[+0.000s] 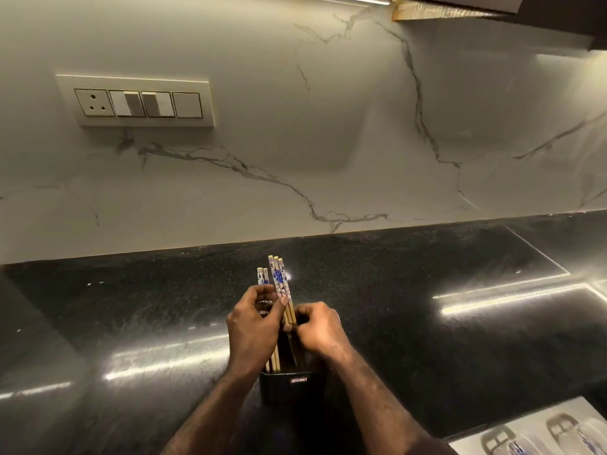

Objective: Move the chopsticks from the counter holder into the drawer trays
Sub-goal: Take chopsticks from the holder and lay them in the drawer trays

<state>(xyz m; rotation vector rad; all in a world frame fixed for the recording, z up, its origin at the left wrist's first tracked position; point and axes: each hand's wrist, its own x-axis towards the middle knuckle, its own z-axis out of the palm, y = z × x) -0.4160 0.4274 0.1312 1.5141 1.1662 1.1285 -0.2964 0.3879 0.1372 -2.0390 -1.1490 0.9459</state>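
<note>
A black square holder (285,387) stands on the dark stone counter near the front edge. Several wooden chopsticks (280,278) with blue-and-white patterned tops stick up out of it. My left hand (254,326) is curled around the left bunch of chopsticks, its fingers pinching them just below the patterned part. On the right, my right hand (320,330) closes on the lower shafts of the taller bunch, right above the holder's rim. Both hands hide most of the holder's opening. No drawer trays can be identified.
A marble backsplash rises behind the counter (427,323), with a switch and socket panel (138,101) at the upper left. A white tray-like surface with clear items (538,431) shows at the bottom right corner. A dark cabinet hangs at the top right.
</note>
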